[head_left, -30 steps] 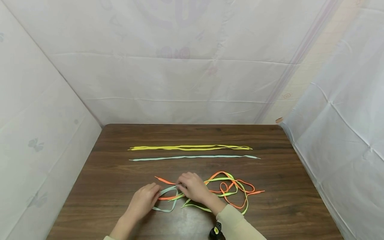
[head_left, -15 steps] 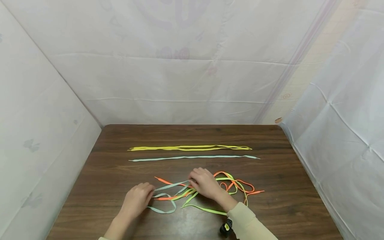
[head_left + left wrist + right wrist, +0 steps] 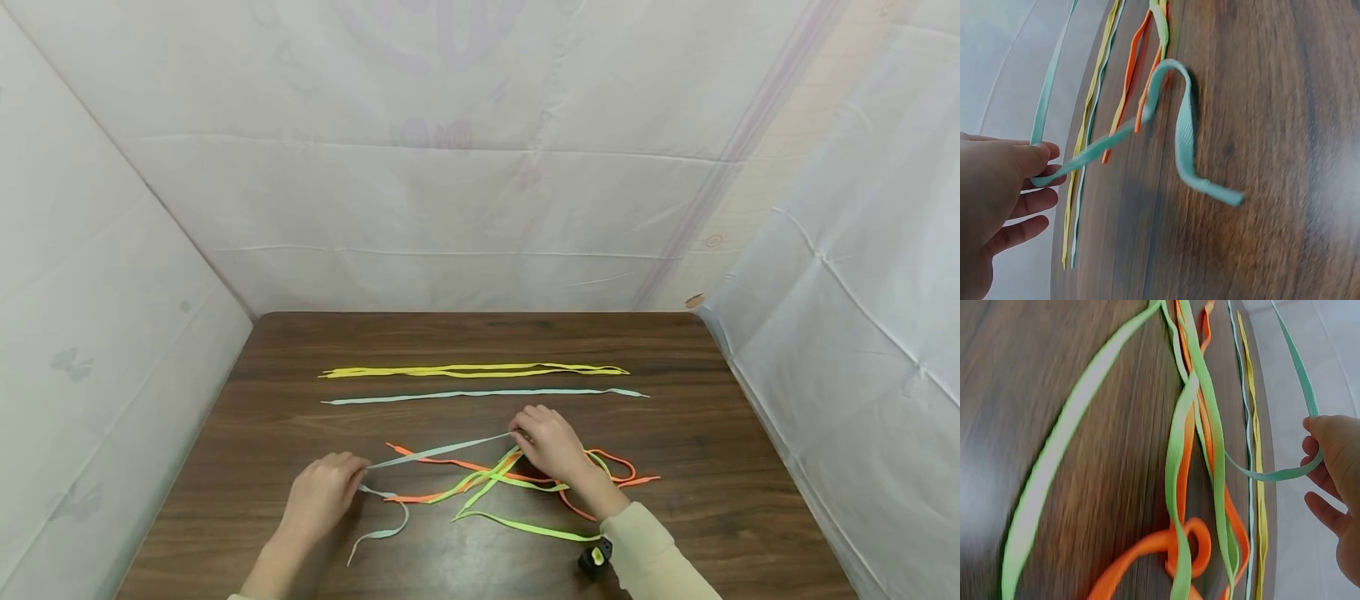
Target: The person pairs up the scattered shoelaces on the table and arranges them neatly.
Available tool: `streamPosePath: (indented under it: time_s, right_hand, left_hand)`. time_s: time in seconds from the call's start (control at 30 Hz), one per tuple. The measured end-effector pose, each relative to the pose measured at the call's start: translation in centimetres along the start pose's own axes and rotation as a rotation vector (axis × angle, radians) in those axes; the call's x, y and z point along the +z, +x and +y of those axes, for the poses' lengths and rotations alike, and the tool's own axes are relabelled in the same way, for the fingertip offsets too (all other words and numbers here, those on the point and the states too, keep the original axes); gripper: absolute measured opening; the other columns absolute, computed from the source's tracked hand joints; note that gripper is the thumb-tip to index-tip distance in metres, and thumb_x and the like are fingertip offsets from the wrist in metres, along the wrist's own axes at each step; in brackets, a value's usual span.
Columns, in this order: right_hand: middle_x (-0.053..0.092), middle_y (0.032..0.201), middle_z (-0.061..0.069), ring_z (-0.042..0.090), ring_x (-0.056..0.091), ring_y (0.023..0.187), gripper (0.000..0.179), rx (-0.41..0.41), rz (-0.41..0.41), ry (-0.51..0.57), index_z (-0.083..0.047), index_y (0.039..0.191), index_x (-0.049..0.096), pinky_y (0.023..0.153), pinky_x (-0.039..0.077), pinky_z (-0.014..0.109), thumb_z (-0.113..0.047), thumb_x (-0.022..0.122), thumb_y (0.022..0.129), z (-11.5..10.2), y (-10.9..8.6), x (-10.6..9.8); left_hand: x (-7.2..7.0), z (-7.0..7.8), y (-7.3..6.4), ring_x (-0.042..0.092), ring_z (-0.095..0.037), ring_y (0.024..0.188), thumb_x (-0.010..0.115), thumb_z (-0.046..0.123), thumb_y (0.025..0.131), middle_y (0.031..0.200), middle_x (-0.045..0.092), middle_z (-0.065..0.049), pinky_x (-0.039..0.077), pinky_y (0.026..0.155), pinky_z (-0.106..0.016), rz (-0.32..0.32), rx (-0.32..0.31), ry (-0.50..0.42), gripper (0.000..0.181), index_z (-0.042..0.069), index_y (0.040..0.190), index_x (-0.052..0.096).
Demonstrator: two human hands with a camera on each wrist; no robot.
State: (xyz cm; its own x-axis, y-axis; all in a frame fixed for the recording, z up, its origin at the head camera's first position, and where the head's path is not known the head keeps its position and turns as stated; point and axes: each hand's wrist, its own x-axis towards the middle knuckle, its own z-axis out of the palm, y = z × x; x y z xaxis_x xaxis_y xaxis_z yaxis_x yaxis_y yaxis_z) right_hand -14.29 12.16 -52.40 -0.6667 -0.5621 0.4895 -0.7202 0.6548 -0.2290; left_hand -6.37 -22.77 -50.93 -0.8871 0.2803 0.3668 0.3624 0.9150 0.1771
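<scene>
A pale teal shoelace [image 3: 442, 450] is stretched between my two hands above the table. My left hand [image 3: 321, 493] pinches it between thumb and index finger, and its loose tail [image 3: 1186, 134] curls down onto the wood. Farther along, my right hand [image 3: 553, 446] pinches the same shoelace; in the right wrist view its other part [image 3: 1279, 475] sags from the fingers toward the tangled laces. Under and beside the right hand lie orange shoelaces [image 3: 1141, 545] and lime-green shoelaces [image 3: 1060, 437], crossing one another. The right forearm covers part of this tangle in the head view.
Behind the hands, a straight teal shoelace [image 3: 487, 392] and a bundle of yellow shoelaces [image 3: 480, 369] lie side by side across the brown wooden table [image 3: 225, 433]. White sheets [image 3: 450, 208] hang around the back and sides. A black wrist device [image 3: 595, 558] sits at the right sleeve.
My hands have drawn apart, the left toward the lower left and the right toward the upper right. The teal shoelace between them has lengthened and straightened, and its loop at left has come undone.
</scene>
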Motion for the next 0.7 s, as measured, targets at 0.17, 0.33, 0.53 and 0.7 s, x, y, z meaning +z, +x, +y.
streamPosePath:
  time_s: [0.17, 0.33, 0.53, 0.7]
  right_hand:
    - [0.059, 0.079, -0.007, 0.009, 0.052, 0.069, 0.015, 0.022, 0.007, -0.026, -0.016, 0.084, 0.065, 0.06, 0.044, 0.026, -0.011, 0.075, 0.075, 1.6, -1.1, -0.7]
    - [0.059, 0.079, -0.006, 0.01, 0.052, 0.069, 0.014, 0.048, 0.004, -0.037, -0.015, 0.085, 0.064, 0.059, 0.043, 0.027, -0.009, 0.074, 0.076, 2.8, -1.9, -1.4]
    - [0.059, 0.081, -0.007, 0.009, 0.051, 0.069, 0.013, 0.083, -0.013, -0.066, -0.017, 0.087, 0.065, 0.059, 0.042, 0.026, -0.011, 0.073, 0.078, 3.8, -2.6, -2.5]
    - [0.058, 0.081, -0.007, 0.009, 0.052, 0.07, 0.012, 0.133, -0.04, -0.086, -0.018, 0.087, 0.064, 0.061, 0.042, 0.027, -0.013, 0.071, 0.079, 4.5, -3.3, -3.3]
  left_hand:
    - [-0.3, -0.8, -0.1, 0.061, -0.013, 0.063, 0.077, 0.003, 0.069, 0.074, 0.066, 0.001, 0.05, 0.056, -0.03, 0.01, -0.011, 0.009, 0.014, 0.009, 0.08, 0.07]
    - [-0.4, -1.5, -0.2, 0.059, -0.013, 0.059, 0.075, 0.005, 0.071, 0.071, 0.065, 0.0, 0.049, 0.054, -0.03, 0.028, -0.015, 0.02, 0.011, 0.009, 0.079, 0.069]
    - [-0.5, -2.4, -0.5, 0.057, -0.011, 0.056, 0.075, 0.004, 0.07, 0.071, 0.065, 0.0, 0.048, 0.051, -0.026, 0.047, -0.003, 0.025, 0.012, 0.008, 0.079, 0.069]
    - [-0.7, -3.1, -0.6, 0.058, -0.013, 0.057, 0.075, 0.003, 0.07, 0.072, 0.065, -0.001, 0.048, 0.051, -0.027, 0.034, -0.022, 0.03, 0.013, 0.007, 0.08, 0.069]
